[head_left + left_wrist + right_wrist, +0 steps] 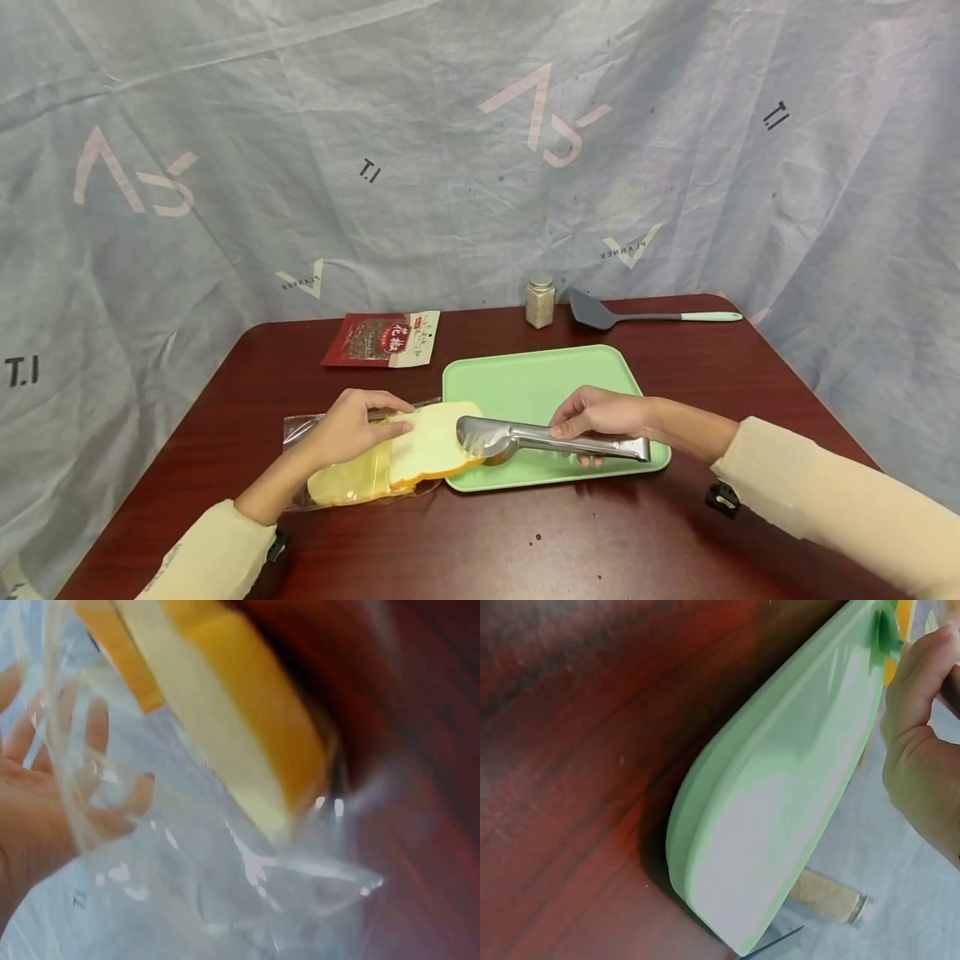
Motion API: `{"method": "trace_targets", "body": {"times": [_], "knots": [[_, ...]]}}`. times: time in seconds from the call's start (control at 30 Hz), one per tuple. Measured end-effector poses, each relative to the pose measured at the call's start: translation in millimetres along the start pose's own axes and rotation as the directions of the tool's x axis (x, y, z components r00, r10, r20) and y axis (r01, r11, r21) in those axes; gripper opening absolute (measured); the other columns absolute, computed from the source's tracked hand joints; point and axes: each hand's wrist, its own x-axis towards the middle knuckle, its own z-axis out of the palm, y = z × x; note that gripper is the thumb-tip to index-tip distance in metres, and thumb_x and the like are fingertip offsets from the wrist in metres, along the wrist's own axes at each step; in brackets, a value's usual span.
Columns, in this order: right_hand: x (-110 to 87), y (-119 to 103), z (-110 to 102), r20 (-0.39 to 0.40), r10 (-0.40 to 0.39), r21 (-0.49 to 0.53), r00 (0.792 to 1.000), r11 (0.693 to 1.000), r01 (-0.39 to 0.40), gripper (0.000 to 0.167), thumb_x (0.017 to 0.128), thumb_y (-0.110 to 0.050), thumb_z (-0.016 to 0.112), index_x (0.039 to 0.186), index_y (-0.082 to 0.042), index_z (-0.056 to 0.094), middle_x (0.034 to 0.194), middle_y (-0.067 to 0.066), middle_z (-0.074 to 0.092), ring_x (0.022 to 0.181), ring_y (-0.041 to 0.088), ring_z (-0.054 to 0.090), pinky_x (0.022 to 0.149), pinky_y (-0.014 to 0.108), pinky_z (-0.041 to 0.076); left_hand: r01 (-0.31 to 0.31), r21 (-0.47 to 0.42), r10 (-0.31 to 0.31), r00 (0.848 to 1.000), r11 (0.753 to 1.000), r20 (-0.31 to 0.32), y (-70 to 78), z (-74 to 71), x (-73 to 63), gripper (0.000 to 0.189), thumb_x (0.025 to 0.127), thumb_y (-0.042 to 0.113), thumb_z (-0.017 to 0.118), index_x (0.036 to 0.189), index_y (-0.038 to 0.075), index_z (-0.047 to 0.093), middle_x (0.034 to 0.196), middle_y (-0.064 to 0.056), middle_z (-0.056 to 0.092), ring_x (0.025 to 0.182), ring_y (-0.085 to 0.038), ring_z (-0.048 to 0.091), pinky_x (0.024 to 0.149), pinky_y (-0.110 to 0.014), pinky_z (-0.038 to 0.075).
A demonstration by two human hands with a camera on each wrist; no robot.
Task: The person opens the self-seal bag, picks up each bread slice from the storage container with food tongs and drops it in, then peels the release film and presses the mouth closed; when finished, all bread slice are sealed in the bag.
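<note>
Your right hand [596, 411] grips the metal tongs [543, 437], their tips at a bread slice [426, 443] spanning the clear bag [300, 427] and the green tray [543, 375]'s left edge; your left hand [348, 427] (fingers apart) is at the slice's left end. Beyond: peppercorn packet [382, 340], seasoning jar [540, 306], spatula [645, 317].

The person's bare left hand [351, 427] is left of the pale green rectangular tray [536, 375], fingers and thumb parted, tips pointing towards it. The left arm slants up from nearer the person, its cream long sleeve [210, 554] ending on the forearm. The bare right hand [600, 412] is above the tray's right part, thumb and fingers curled in a grip; its cream-sleeved right arm [832, 500] reaches in from the tray's right.
</note>
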Motion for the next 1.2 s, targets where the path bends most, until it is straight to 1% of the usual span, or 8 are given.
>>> {"method": "trace_targets", "body": {"times": [0.1,0.2,0.33,0.53,0.73,1.0,1.1,1.2], "knots": [[4.7,-0.8,-3.9,0.036,-0.011,-0.009,0.999,1.0,0.012,0.03,0.096,-0.017,0.065,0.105,0.012,0.066,0.073,0.01,0.065,0.052,0.012,0.061,0.051,0.027,0.052,-0.045,0.009,0.044,0.996,0.999,0.084,-3.4,-7.7,-3.4,0.029,0.089,0.027,0.077,0.113,0.011,0.075,0.109,0.001,0.073,0.103,-0.021,0.067,0.087,-0.048,0.053],[7.7,-3.3,-8.6,0.056,-0.027,-0.011,0.998,1.0,0.027,0.031,0.096,-0.016,0.064,0.107,0.013,0.065,0.078,0.012,0.066,0.053,0.012,0.061,0.051,0.027,0.051,-0.08,0.038,0.072,0.983,0.996,0.168,-6.1,-11.5,-6.5,0.035,0.087,0.029,0.078,0.118,0.011,0.073,0.116,0.0,0.071,0.111,-0.021,0.065,0.092,-0.048,0.051],[9.9,-9.1,-14.1,0.056,-0.051,-0.023,0.997,0.998,0.052,0.03,0.096,-0.014,0.064,0.108,0.013,0.064,0.081,0.013,0.065,0.052,0.012,0.06,0.05,0.027,0.051,-0.086,0.022,0.08,0.978,0.996,0.194,-10.5,-16.6,-12.3,0.042,0.085,0.027,0.08,0.123,0.01,0.071,0.121,-0.001,0.07,0.115,-0.02,0.063,0.095,-0.05,0.049],[14.0,-11.0,-13.8,0.074,-0.058,-0.053,0.996,0.997,0.062,0.027,0.096,-0.012,0.065,0.107,0.013,0.065,0.076,0.008,0.064,0.049,0.011,0.059,0.049,0.026,0.05,-0.047,0.02,0.045,0.995,0.999,0.094,-14.4,-20.8,-16.9,0.033,0.085,0.019,0.08,0.116,0.007,0.074,0.114,-0.004,0.073,0.108,-0.021,0.067,0.089,-0.05,0.052],[12.5,-10.7,-8.1,0.089,-0.076,-0.06,0.993,0.995,0.081,0.024,0.095,-0.008,0.064,0.106,0.013,0.063,0.081,0.016,0.063,0.047,0.012,0.058,0.048,0.026,0.05,0.022,0.051,-0.022,1.0,0.998,-0.004,-8.7,-16.4,-14.1,0.016,0.086,0.017,0.079,0.101,0.012,0.08,0.1,0.004,0.075,0.101,-0.017,0.07,0.086,-0.041,0.055],[1.9,-9.3,4.9,0.025,-0.115,-0.053,0.993,0.992,0.116,0.024,0.095,-0.011,0.065,0.106,0.01,0.063,0.076,0.013,0.063,0.048,0.013,0.058,0.05,0.027,0.051,-0.068,-0.053,0.062,0.992,0.996,-0.107,-6.4,-13.5,-15.0,0.01,0.083,0.01,0.08,0.094,0.01,0.082,0.097,0.003,0.076,0.094,-0.013,0.071,0.079,-0.026,0.056],[-5.8,-6.1,13.7,-0.014,-0.142,-0.006,0.99,0.99,0.142,0.025,0.095,-0.01,0.066,0.107,0.011,0.062,0.076,0.017,0.063,0.05,0.013,0.059,0.05,0.026,0.052,-0.103,-0.078,0.088,0.98,0.992,-0.179,-6.6,-13.4,-16.3,0.012,0.082,0.008,0.081,0.094,0.009,0.081,0.097,0.002,0.076,0.094,-0.013,0.071,0.078,-0.023,0.055],[-13.1,-3.5,27.0,-0.067,-0.164,0.037,0.984,0.985,0.166,0.026,0.094,-0.009,0.066,0.107,0.013,0.061,0.077,0.018,0.062,0.051,0.013,0.061,0.049,0.026,0.052,-0.114,-0.119,0.082,0.965,0.986,-0.248,-5.7,-13.6,-17.8,0.014,0.082,0.007,0.08,0.096,0.008,0.081,0.096,-0.001,0.076,0.094,-0.014,0.071,0.078,-0.021,0.055]]}}
